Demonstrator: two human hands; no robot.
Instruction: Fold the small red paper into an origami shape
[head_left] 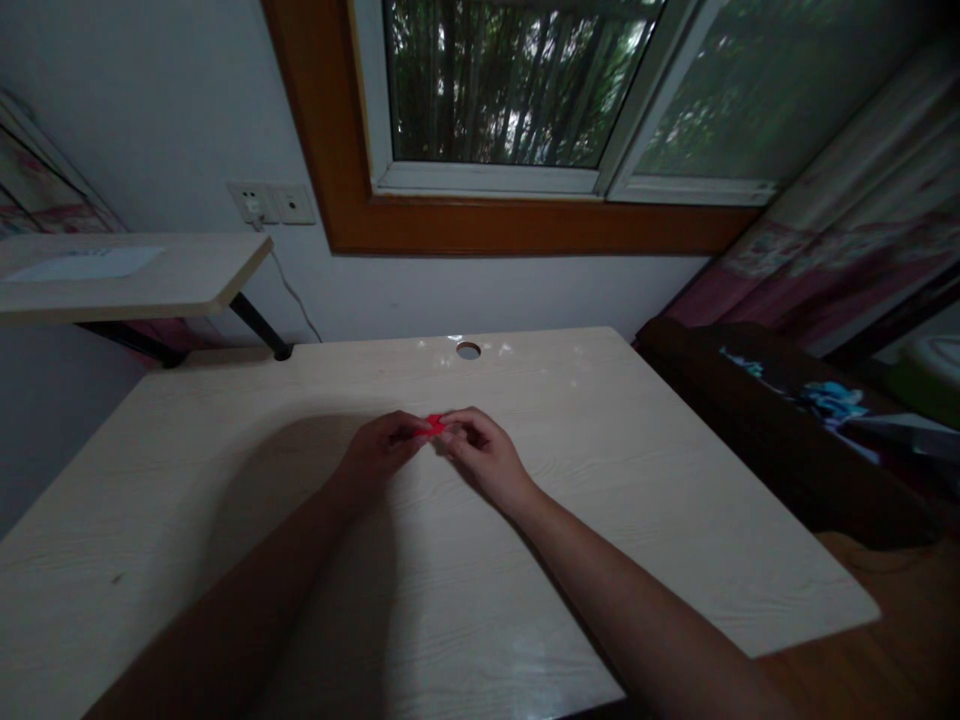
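Both hands meet over the middle of a pale wooden desk. My left hand and my right hand have their fingers pinched together on a small red object held between them, just above the desk top. The red thing is mostly hidden by the fingertips; it looks like a small folded piece, but I cannot make out what it is.
A round cable hole lies at the desk's far edge. A raised side shelf stands at the left, with wall sockets and a cable behind it. A window is ahead. Dark furniture and a curtain are at the right.
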